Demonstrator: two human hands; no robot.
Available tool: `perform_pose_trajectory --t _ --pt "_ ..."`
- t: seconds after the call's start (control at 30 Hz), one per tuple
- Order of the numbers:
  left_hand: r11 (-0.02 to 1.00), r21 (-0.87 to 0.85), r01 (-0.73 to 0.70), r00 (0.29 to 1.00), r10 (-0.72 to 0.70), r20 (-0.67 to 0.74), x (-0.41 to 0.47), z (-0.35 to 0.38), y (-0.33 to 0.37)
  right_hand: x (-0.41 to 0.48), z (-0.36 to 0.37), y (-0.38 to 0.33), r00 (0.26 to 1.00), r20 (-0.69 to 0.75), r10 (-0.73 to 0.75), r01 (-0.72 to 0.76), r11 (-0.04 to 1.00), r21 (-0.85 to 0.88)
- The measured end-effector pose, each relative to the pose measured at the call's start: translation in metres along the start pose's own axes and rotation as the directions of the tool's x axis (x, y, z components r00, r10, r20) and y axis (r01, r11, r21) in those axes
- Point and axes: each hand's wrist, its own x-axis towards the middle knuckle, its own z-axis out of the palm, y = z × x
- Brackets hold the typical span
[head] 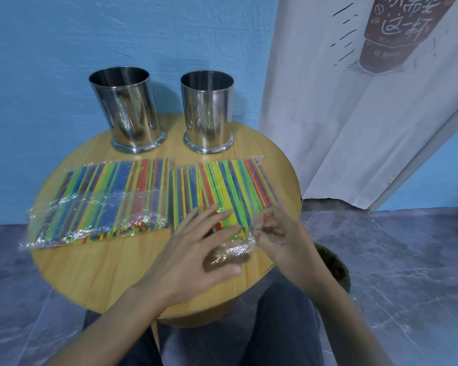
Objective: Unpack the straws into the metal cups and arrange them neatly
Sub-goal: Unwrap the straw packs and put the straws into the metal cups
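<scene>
Two shiny metal cups stand upright and hollow at the back of the round wooden table [95, 273]: the left cup [127, 112] and the right cup [208, 112]. In front of them lie two clear plastic packs of coloured straws, a left pack [101, 202] and a right pack [222, 188]. My left hand [196, 249] lies with straight fingers on the near end of the right pack, its thumb under the loose plastic. My right hand [278, 231] pinches the plastic at that pack's near right corner.
A blue wall rises right behind the cups. A white printed banner [354, 114] hangs at the right. A dark round bin [336, 268] sits on the floor by the table's right edge. My knees are under the table's near edge.
</scene>
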Motion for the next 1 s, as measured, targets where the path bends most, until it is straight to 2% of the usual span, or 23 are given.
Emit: perform_pose_trajectory --t 0.07,0.1,0.17,0.27,0.33,0.4,0.53,0.6,0.77,0.9,1.0 --pt "0.998 0.064 -0.025 1.0 0.026 -0.014 -0.007 0.002 0.0 0.0 -0.003 -0.001 0.999 0.035 0.003 -0.004 1.0 0.024" --pt "0.997 0.073 -0.017 0.999 0.019 -0.037 -0.01 0.001 -0.002 0.0 -0.006 0.0 1.0 0.022 -0.014 0.015 1.0 -0.019" --pt "0.998 0.051 0.034 0.998 -0.031 -0.053 -0.016 -0.003 -0.006 0.002 -0.014 0.008 0.996 -0.068 -0.052 0.039 0.984 -0.172" --pt "0.995 0.017 0.094 0.995 -0.094 -0.027 -0.029 -0.014 -0.011 0.007 -0.03 0.027 0.978 -0.195 -0.075 -0.005 0.925 -0.38" --pt "0.994 0.03 0.104 0.99 -0.1 -0.102 -0.033 -0.026 -0.015 0.011 -0.039 0.038 0.99 -0.139 -0.038 -0.036 0.868 -0.495" --pt "0.984 0.126 0.126 0.98 -0.103 -0.172 -0.029 -0.038 -0.024 0.017 -0.044 0.04 1.0 -0.026 -0.004 -0.011 0.828 -0.56" --pt "0.946 0.257 0.196 0.977 -0.211 0.029 -0.012 -0.054 -0.036 0.029 -0.044 0.031 0.993 0.109 0.055 0.016 0.828 -0.56" --pt "0.943 0.276 0.188 0.975 -0.214 0.066 -0.007 -0.05 -0.04 0.034 -0.041 0.031 0.985 0.153 0.077 0.016 0.848 -0.53" --pt "0.961 0.25 0.119 0.992 -0.126 0.01 0.002 -0.041 -0.046 0.038 -0.028 0.028 0.975 0.223 0.009 0.083 0.912 -0.401" --pt "0.972 0.22 0.078 0.997 -0.069 -0.047 0.008 -0.033 -0.044 0.042 -0.013 0.025 0.968 0.235 -0.093 0.185 0.893 -0.41" --pt "0.979 0.191 0.074 0.993 -0.055 -0.101 0.013 -0.031 -0.042 0.049 -0.003 0.029 0.971 0.196 -0.14 0.209 0.893 -0.399"
